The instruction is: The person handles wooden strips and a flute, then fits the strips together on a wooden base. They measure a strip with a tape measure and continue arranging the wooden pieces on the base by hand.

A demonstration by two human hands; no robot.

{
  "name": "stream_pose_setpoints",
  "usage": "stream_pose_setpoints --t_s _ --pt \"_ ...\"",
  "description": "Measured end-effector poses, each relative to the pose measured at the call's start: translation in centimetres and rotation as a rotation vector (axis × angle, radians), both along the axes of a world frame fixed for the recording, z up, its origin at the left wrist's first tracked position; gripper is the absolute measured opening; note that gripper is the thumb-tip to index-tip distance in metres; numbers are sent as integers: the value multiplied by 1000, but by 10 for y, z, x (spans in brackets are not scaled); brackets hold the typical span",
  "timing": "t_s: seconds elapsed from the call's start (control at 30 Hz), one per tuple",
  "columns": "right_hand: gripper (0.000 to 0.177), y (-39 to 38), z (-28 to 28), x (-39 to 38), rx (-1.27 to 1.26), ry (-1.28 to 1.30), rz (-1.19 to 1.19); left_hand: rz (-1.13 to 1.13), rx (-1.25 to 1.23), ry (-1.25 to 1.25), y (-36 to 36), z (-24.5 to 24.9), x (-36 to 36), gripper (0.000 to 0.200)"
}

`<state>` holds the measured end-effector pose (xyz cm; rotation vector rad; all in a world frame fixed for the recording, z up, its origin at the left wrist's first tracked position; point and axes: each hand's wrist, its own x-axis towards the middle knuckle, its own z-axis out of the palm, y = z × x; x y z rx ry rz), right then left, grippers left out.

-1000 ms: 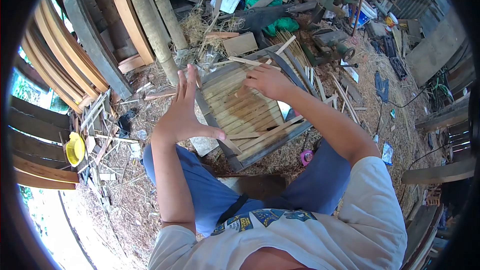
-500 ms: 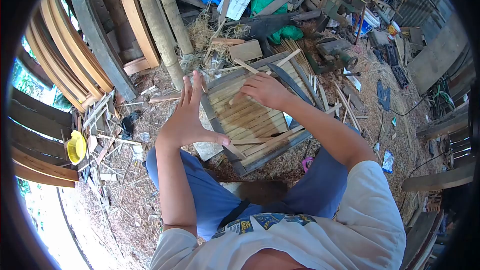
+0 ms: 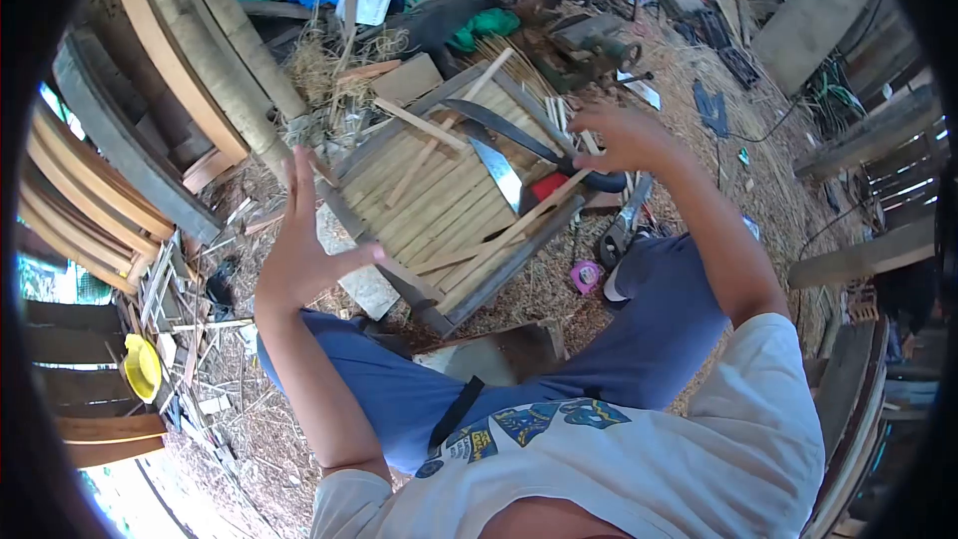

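Note:
A slatted wooden panel with a dark frame lies before my knees. My left hand is raised beside its left edge, thumb and fingers spread, holding nothing. Over the panel's right corner hovers my right hand, its fingers apart and empty. A long dark curved blade rests across the panel, near my right hand. Below it lie a shiny metal blade and a red object. Loose wooden strips lie on the slats, and a longer strip runs along the near edge.
On the ground between the panel and my right leg are a pink tape measure and a hand saw. A yellow basin stands at the left. Curved timber leans at the upper left. Machinery stands beyond the panel.
My right hand has moved right, off the panel's middle, and its fingers have opened. My left hand stays spread. The view has shifted, revealing the metal blade, red object and saw.

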<state>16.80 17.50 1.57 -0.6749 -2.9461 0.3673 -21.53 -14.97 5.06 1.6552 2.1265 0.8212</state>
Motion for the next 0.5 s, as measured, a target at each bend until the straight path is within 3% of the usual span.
stream_pose_setpoints --t_s 0.03,0.07,0.13,0.17,0.43,0.5 --pt "47 -4 -14 5 66 1 85 -33 81 82 3 -1 2 142" --pt "50 -8 -26 12 131 4 173 -27 88 86 7 0 5 134" --pt "49 -23 -36 9 121 -80 93 -14 96 101 14 6 12 118" --pt "47 -26 -42 7 129 -100 58 -27 152 136 18 6 15 99" --pt "39 -29 -44 28 65 8 26 -3 331 229 58 -19 31 66" --pt "41 -43 -45 30 46 -1 -120 -8 347 274 62 -21 40 59"
